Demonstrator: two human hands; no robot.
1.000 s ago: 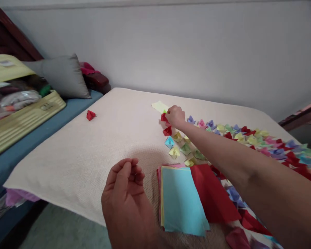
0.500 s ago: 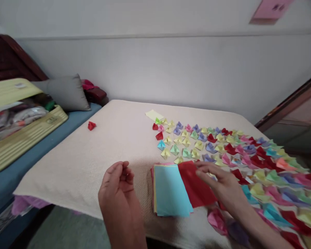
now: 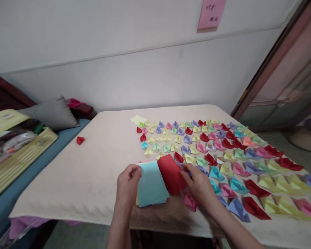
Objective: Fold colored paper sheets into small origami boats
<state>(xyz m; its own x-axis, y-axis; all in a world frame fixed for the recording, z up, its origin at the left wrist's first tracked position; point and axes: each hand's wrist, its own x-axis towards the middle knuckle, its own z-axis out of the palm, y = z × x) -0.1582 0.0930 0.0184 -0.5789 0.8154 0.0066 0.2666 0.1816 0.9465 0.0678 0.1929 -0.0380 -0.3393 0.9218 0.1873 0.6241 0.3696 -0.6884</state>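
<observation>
My right hand (image 3: 198, 181) pinches the right edge of a red sheet of paper (image 3: 171, 174), which is tilted beside the paper stack. A light blue sheet (image 3: 151, 185) tops that stack, with other colours peeking out at its edges. At the stack's upper left edge, the fingers of my left hand (image 3: 129, 181) are closed, thumb against the light blue sheet. Rows of small folded paper boats (image 3: 204, 136) in many colours spread over the right side of the table. A crumpled-looking pink folded paper (image 3: 190, 202) lies just below my right hand.
A cream cloth covers the table (image 3: 101, 166). One red folded paper (image 3: 80, 140) sits apart at the left, and a pale yellow sheet (image 3: 138, 119) lies at the back. Left of the table are a grey cushion (image 3: 52, 112) and an open yellow container (image 3: 41, 148) on a blue seat.
My left hand has moved to the stack's edge and closed there. The red sheet is now raised and tilted in my right hand. The view has swung to the right.
</observation>
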